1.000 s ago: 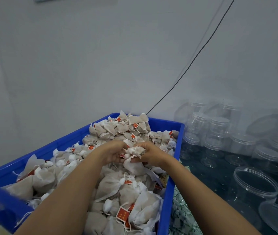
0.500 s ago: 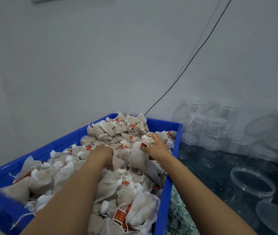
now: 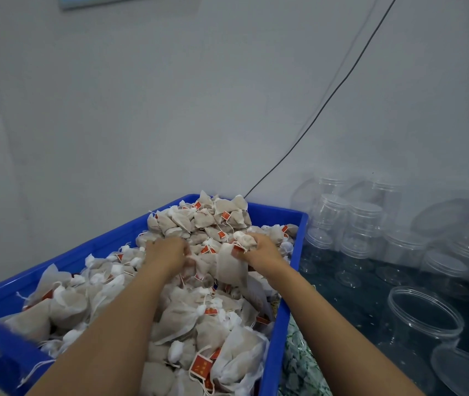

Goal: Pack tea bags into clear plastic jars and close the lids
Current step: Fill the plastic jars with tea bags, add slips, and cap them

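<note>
Two hands are in the blue crate (image 3: 282, 324), which is heaped w/ tea bags (image 3: 187, 315). Right hand (image 3: 259, 250) has fingers curled round a small bunch of bags (image 3: 232, 260); one hangs below the grip, others bunched at the fingertips. Left hand (image 3: 167, 252) is knuckles-up, fingers dug into the pile, so can't tell what, if anything, it grips. Open jar (image 3: 425, 318) stands on the dark surface (image 3: 350, 304) to the right of the crate, well apart from both hands, its loose lid (image 3: 462, 370) just beside it; lidded empty jars (image 3: 365, 221) are stacked by the wall. Likely risks: strings & red tags tangle, so lifting the bunch could drag extra bags over the crate edge; the dangling bag may slip out on the way over; bags may catch on the jar rim & the light jar could tip if bumped.
</note>
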`<state>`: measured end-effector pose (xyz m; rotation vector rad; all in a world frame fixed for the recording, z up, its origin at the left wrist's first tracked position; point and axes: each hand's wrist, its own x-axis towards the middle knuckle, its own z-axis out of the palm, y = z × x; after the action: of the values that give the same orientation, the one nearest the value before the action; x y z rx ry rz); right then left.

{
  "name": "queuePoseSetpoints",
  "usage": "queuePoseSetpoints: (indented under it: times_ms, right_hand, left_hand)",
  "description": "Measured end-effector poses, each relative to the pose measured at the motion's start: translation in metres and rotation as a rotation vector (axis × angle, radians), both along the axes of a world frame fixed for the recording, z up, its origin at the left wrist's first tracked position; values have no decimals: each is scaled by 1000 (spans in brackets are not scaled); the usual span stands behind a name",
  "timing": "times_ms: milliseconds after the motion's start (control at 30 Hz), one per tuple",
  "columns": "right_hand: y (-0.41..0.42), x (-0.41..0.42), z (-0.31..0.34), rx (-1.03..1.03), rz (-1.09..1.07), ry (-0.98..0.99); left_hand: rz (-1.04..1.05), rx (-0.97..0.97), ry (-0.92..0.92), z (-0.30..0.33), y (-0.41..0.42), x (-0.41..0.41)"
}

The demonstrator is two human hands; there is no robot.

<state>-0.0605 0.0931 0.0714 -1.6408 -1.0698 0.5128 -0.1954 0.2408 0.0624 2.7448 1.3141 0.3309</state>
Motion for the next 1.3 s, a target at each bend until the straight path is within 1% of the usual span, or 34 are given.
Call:
queuePoseSetpoints:
  times_ms: [100, 200, 267, 400, 467, 500, 533, 567, 633, 667, 700, 767, 800, 867, 900, 933, 1000, 1067, 1133, 1233, 1300]
  right_hand:
    - [0, -4, -1, 9, 159, -58]
    - [1, -6, -2, -65, 267, -166]
    - [1, -5, -3, -113, 314, -179]
    - [2, -5, -4, -196, 305, -155]
    - [3, -3, -5, -205, 257, -138]
    - [3, -2, -5, -211, 213, -134]
    - [3, -1, -6, -219, 167, -139]
    - [3, 0, -6, -223, 131, -148]
    - [4, 1, -7, -215, 95, -153]
    - [5, 1, -6, -213, 81, -154]
    - [5, 1, -6, -206, 61, -152]
    - [5, 3, -6, -180, 7, -133]
    - [5, 3, -6, -162, -22, -117]
    - [5, 4, -6, -127, -72, -89]
    - [5, 5, -6, -108, -88, -80]
    - [5, 4, -5, -87, -102, -72]
    - [5, 3, -4, -32, -125, -42]
    - [4, 2, -2, 47, -124, 2]
    - [1, 1, 1, 126, -112, 33]
    - [-3, 0, 5, 246, -108, 124]
    - [-5, -1, 8, 299, -109, 177]
  left_hand:
    - [-97, -36, -178, 11, -8, 4]
    - [-200, -53, -239, 18, -17, 12]
    - [-273, -104, -295, 22, -20, 14]
    - [-359, -422, -530, 25, -23, 13]
    - [-351, -494, -610, 22, -22, 13]
    - [-324, -475, -621, 19, -21, 13]
    - [-286, -415, -589, 16, -19, 13]
    - [-248, -333, -507, 13, -17, 12]
    - [-216, -211, -237, 5, -11, 10]
    - [-212, -228, -107, 2, -8, 9]
    - [-208, -284, -5, -1, -7, 8]
    - [-216, -394, 114, 0, -7, 6]
    - [-227, -447, 114, 2, -7, 4]
    - [-252, -568, 58, 4, -3, 2]
    - [-270, -598, 59, 4, -2, 1]
    - [-284, -585, 82, 3, -2, 0]
    - [-277, -459, 97, -1, -1, 1]
    - [-255, -309, 38, -4, -1, 3]
    - [-242, -228, -2, -5, 0, 5]
    - [-206, -240, -118, -5, 2, 5]
    - [-158, -310, -296, -4, 2, 6]
